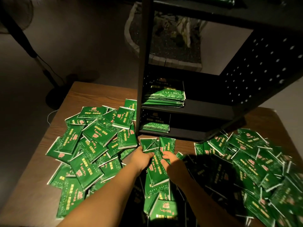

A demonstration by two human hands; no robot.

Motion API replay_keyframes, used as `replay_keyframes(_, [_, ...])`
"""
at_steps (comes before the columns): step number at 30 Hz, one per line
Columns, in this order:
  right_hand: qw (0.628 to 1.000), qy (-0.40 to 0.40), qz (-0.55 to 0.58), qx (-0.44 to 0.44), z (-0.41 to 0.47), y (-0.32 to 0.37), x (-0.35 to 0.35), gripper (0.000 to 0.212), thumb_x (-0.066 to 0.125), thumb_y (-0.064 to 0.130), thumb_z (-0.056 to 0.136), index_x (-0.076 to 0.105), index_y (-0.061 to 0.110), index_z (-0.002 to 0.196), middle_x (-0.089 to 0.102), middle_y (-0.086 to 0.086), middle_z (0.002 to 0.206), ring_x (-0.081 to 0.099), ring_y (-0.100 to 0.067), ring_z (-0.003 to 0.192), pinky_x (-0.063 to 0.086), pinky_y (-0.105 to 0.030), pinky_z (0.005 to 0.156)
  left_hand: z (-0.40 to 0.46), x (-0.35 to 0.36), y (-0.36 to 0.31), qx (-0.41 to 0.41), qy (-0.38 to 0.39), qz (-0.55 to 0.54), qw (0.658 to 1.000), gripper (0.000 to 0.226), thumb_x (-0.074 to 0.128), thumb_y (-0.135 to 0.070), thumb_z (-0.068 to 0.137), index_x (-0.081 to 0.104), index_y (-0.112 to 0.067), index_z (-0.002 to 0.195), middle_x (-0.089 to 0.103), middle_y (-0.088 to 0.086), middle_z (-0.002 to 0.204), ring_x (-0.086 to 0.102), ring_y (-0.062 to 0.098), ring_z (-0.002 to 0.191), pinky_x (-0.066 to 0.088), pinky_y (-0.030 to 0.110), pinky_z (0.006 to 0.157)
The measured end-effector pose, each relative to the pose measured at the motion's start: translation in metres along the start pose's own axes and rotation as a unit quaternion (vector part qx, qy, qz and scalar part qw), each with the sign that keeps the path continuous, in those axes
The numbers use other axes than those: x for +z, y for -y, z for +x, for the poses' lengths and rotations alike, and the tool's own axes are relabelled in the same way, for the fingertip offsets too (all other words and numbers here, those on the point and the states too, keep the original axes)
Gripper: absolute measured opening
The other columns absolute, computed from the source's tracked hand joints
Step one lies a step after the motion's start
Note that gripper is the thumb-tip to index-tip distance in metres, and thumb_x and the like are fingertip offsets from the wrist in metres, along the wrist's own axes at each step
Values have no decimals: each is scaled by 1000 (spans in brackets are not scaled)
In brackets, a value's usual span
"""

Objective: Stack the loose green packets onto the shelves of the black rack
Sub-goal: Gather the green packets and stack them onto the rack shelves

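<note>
Both hands, left (pixel 144 157) and right (pixel 169 158), grip glossy green foil packets (pixel 157 149) at frame centre, before the black metal rack (pixel 188 110) (slippery foil): a loose grip could spill them onto the wooden desk (pixel 101 94).

Dim, warm light falls from above; left of the hands packets (pixel 91 145) gleam, right lies deep shadow, edges warped, blurred.

Both hands (pixel 142 157) grip green packets (pixel 157 163) before rack (pixel 139 79).
</note>
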State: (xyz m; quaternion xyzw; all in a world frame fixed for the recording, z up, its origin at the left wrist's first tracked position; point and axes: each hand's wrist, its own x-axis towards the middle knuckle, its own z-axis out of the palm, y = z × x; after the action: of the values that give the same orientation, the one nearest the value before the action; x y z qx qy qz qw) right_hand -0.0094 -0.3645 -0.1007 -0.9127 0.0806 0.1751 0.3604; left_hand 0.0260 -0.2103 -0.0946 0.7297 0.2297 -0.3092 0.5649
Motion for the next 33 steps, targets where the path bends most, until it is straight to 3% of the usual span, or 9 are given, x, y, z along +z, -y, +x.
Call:
replay_keyframes(5, [998, -45, -40, -6, -1, -6, 3, 33, 58, 19, 96, 59, 10, 128, 67, -8, 123, 66, -16, 102, 44, -16, 84, -2, -8, 10, 35, -33, -8, 999, 51, 66, -31, 93, 43, -12, 134, 68, 17, 113, 67, 40, 101, 54, 55, 92])
replay_keyframes(9, [996, -84, -34, -17, -2, -5, 4, 29, 61, 15, 94, 63, 0, 119, 68, -16, 115, 64, -16, 91, 35, -2, 72, -28, -21, 5, 102, -70, -4, 992, 72, 64, -38, 93, 26, -25, 153, 44, 4, 149, 48, 31, 132, 39, 48, 112])
replay_keyframes(12, [995, -80, 46, -27, -6, 9, -2, 40, 64, 18, 93, 55, 3, 130, 59, -10, 130, 51, -8, 109, 31, 0, 86, -38, -30, 5, 130, -72, -164, 975, 44, 66, -35, 94, 47, -28, 133, 55, 4, 142, 61, 25, 119, 48, 52, 103])
replay_keyframes(17, [968, -24, 251, -15, -14, 51, -15, 75, 65, 19, 92, 22, 20, 153, 32, 5, 153, 34, -18, 138, 28, -35, 113, -43, -37, 6, 81, -66, -351, 930, 91, 76, -62, 75, 26, -47, 149, 37, -8, 154, 42, 22, 138, 34, 53, 114])
replay_keyframes(20, [961, -5, 275, -31, -20, 74, -23, 52, 56, 20, 96, 35, 31, 142, 40, 24, 134, 36, -6, 131, 30, -30, 111, -50, -31, 6, 33, -55, -419, 905, 81, 68, -57, 85, 29, -33, 152, 52, 6, 144, 54, 31, 128, 43, 48, 107])
replay_keyframes(22, [956, 22, 292, -21, -28, 87, -21, 39, 52, 24, 99, 43, 28, 137, 42, 17, 137, 37, -8, 133, 29, -24, 104, -55, -22, 5, 5, -24, -464, 885, 96, 72, -65, 71, 36, -25, 150, 55, 10, 142, 57, 31, 126, 42, 48, 108])
replay_keyframes(26, [930, 1, 368, 17, -40, 101, -12, 55, 61, 26, 95, 36, 33, 144, 31, 7, 152, 28, -14, 139, 27, -34, 110, -63, -7, -6, -22, -23, -515, 857, 126, 84, -64, 49, 23, -33, 156, 22, 2, 163, 25, 28, 148, 21, 53, 119])
replay_keyframes(30, [832, -38, 546, 85, -47, 108, -12, 76, 70, 15, 89, 26, 32, 149, 31, 4, 152, 30, -14, 138, 27, -42, 113, -70, 0, -24, -65, 7, -579, 812, 80, 79, -51, 76, 45, -24, 144, 57, 12, 138, 60, 29, 122, 42, 45, 109])
replay_keyframes(33, [836, -20, 541, 92, -51, 113, -7, 42, 66, 6, 91, 55, 21, 128, 66, 3, 127, 64, -9, 111, 55, -27, 86, -82, 8, -37, -49, 28, -572, 818, 46, 67, -46, 89, 64, -13, 121, 72, 14, 109, 70, 30, 101, 50, 43, 100])
